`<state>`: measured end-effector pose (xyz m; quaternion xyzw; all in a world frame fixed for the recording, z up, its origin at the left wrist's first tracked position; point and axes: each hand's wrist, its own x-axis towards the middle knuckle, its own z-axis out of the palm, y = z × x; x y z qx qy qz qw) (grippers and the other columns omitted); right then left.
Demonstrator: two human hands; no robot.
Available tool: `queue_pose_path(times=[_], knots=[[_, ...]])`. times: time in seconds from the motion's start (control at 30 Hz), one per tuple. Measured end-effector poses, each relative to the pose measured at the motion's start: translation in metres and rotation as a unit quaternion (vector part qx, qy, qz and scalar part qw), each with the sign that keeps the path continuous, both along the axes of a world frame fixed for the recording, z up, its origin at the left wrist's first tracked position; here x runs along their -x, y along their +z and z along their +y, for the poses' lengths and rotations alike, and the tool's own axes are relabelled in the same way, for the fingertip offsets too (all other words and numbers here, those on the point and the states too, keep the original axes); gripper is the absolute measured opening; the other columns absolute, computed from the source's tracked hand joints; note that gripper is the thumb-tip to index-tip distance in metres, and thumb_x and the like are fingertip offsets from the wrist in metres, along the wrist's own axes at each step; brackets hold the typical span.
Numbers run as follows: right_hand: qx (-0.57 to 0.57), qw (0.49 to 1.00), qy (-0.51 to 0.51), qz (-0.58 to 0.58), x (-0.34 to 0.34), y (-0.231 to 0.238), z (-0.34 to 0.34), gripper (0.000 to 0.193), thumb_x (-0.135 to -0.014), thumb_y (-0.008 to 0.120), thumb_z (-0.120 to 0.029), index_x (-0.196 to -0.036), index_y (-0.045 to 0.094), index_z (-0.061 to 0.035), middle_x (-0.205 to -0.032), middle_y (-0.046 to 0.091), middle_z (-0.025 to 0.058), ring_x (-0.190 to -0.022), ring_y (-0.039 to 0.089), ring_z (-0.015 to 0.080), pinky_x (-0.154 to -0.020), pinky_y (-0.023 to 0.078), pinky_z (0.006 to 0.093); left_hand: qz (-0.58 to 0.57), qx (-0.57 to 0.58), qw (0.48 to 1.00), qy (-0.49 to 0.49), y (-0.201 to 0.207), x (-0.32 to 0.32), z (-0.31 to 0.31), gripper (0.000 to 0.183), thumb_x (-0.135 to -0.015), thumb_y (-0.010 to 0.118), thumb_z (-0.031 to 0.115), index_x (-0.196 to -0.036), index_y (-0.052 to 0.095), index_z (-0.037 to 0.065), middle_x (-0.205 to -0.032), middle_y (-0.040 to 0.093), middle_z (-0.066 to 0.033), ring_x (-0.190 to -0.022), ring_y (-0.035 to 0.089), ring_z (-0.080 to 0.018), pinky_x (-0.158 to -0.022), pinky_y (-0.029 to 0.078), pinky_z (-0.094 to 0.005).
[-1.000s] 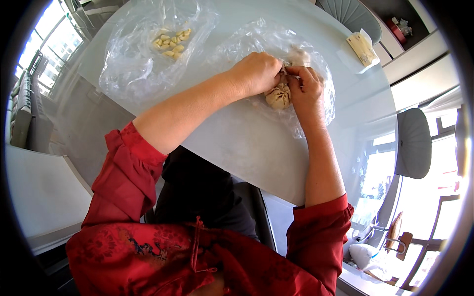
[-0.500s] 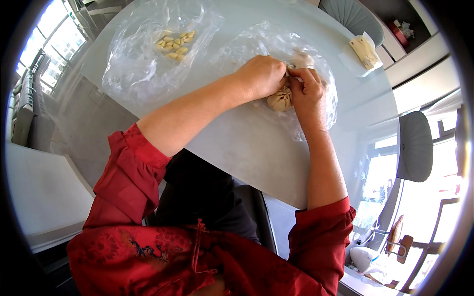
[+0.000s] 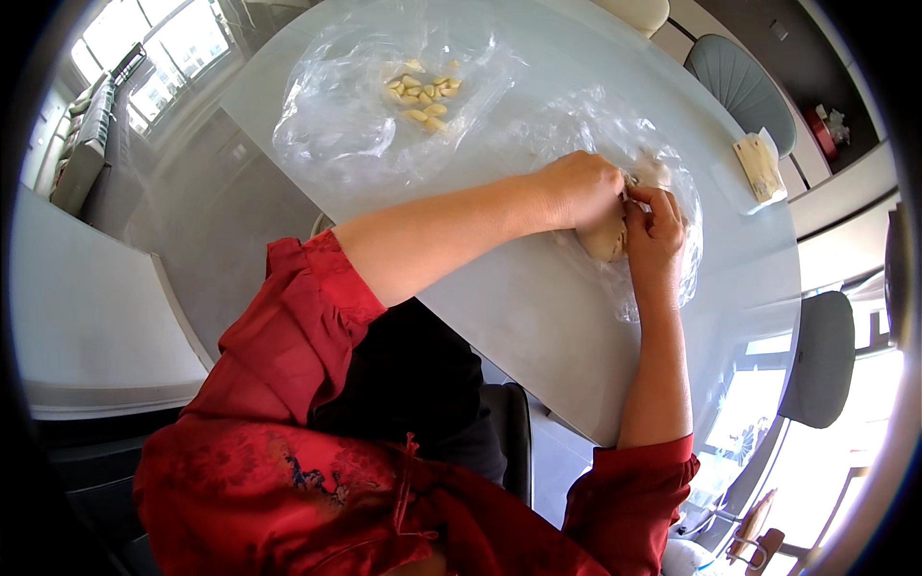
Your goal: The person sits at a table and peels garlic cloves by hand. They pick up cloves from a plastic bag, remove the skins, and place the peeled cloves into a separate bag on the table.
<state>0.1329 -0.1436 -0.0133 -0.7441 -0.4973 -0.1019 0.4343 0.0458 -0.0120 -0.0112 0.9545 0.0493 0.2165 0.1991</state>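
Note:
My left hand and my right hand meet fingertip to fingertip over a clear plastic bag on the right of the table. Both are closed in a pinch, and the small thing between the fingertips is mostly hidden. Just below the fingers lies a garlic bulb, partly covered by my hands. Behind them some pale garlic rests on the same bag. Farther left, several peeled garlic cloves lie loosely grouped on a second clear plastic bag.
The pale glass table has its near edge in front of my lap. A tissue pack lies by the far right edge. Grey chairs stand around the table, one at the right.
The whole view has shifted, so the table and bags appear farther right. My hands stay together over the bag, still pinching; the left one has turned slightly and looks blurred.

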Motion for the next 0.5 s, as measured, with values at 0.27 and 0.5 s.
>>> queue_pose_path(times=[0.27, 0.5], knots=[[0.008, 0.998, -0.002, 0.058, 0.006, 0.003, 0.001, 0.017, -0.077, 0.055, 0.006, -0.09, 0.063, -0.0005, -0.082, 0.06, 0.0109, -0.066, 0.057, 0.0213, -0.061, 0.047, 0.0313, 0.035, -0.061, 0.998, 0.002, 0.003, 0.0, -0.005, 0.016, -0.077, 0.056, 0.011, -0.069, 0.062, -0.001, -0.076, 0.063, -0.0194, -0.072, 0.063, -0.0325, -0.066, 0.052, -0.0409], [0.011, 1.0, -0.002, 0.023, 0.003, 0.002, 0.0, 0.015, -0.077, 0.057, 0.004, -0.089, 0.062, -0.0015, -0.082, 0.06, 0.0112, -0.067, 0.056, 0.0237, -0.063, 0.046, 0.0338, 0.075, -0.112, 0.991, 0.001, 0.01, 0.002, -0.005, 0.011, -0.075, 0.055, 0.008, -0.073, 0.062, -0.001, -0.076, 0.064, -0.0176, -0.072, 0.065, -0.0309, -0.064, 0.053, -0.0382]])
